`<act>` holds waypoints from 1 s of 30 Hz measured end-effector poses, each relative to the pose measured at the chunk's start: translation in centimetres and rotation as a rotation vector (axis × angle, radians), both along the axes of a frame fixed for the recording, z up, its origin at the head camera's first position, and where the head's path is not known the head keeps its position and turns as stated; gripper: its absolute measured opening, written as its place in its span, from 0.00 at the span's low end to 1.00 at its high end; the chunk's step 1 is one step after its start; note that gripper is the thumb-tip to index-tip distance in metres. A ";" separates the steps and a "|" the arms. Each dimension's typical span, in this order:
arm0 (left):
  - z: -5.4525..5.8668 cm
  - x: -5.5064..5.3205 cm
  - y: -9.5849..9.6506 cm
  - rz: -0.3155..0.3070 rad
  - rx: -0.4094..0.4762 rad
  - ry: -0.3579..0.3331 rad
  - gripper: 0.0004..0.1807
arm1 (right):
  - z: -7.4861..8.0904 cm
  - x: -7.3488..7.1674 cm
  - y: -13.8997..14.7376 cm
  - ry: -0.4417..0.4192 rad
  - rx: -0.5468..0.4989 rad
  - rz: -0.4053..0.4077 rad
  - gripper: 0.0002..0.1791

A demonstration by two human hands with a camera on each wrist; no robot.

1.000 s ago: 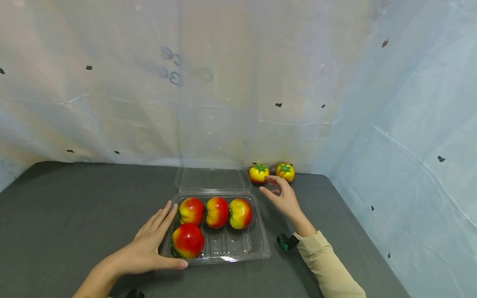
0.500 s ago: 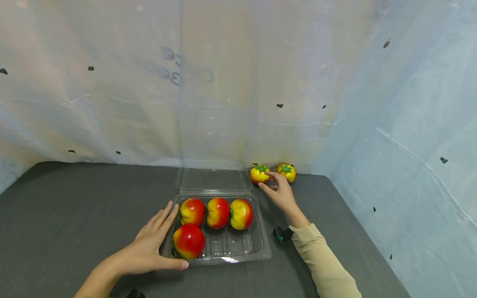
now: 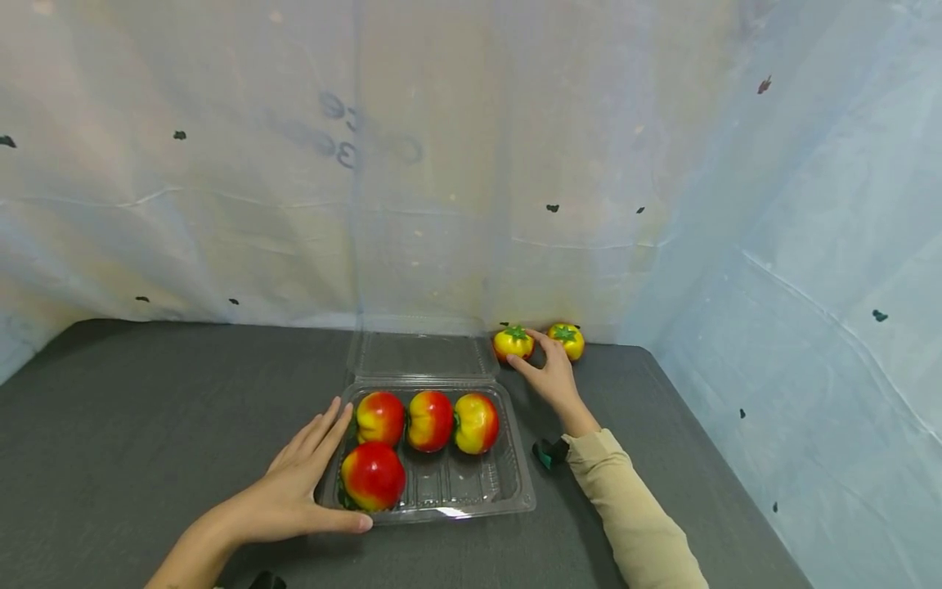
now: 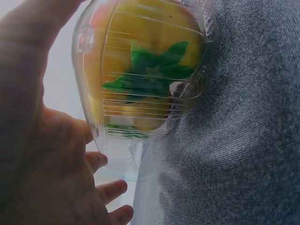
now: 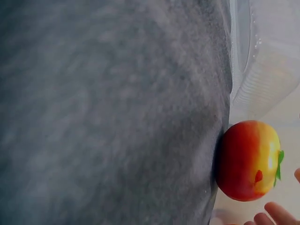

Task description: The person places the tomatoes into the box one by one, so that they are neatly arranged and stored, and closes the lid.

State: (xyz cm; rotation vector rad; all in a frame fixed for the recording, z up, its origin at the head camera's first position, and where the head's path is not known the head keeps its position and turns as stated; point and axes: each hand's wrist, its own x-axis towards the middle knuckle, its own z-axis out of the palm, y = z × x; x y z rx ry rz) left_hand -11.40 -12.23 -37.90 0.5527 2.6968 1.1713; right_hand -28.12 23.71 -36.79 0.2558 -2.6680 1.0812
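Observation:
Several red-and-yellow persimmons with green leafy tops (image 3: 373,476) lie in the open clear plastic clamshell box (image 3: 515,491). My left hand (image 3: 294,487) is spread along the box's left side, its thumb at the front left corner; in the left wrist view the fingers (image 4: 112,190) are straight beside the clear wall. At the back right, my right hand (image 3: 552,376) reaches round a persimmon (image 3: 513,343) standing leaf-up on the table. Thumb and forefinger stand on either side of it in the head view. In the right wrist view, the fingertips (image 5: 281,213) show a small gap from that persimmon.
Another persimmon (image 3: 566,340) stands just right of the right hand, by the back edge. The box's clear lid (image 3: 419,353) lies folded back toward the pale sheet wall (image 3: 434,164). Dark grey cloth (image 3: 184,409) covers the table.
My right hand has moved forward and slightly left, bringing its thumb and forefinger around the left of the two back persimmons. The left hand and the box have stayed put.

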 end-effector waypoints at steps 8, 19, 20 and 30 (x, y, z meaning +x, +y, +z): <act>-0.1 0.0 0.0 0.000 0.008 -0.016 0.68 | -0.2 -0.8 -0.9 -0.029 -0.048 -0.056 0.39; 0.0 0.1 0.1 -0.005 0.009 -0.012 0.68 | -0.5 -1.8 -1.9 -0.101 -0.067 -0.125 0.46; 0.0 0.1 0.1 -0.005 0.008 -0.012 0.68 | -0.5 -1.9 -2.0 -0.103 -0.069 -0.132 0.46; 0.0 0.1 0.2 -0.011 0.007 -0.021 0.68 | -1.0 -2.4 -1.5 -0.140 -0.095 -0.173 0.44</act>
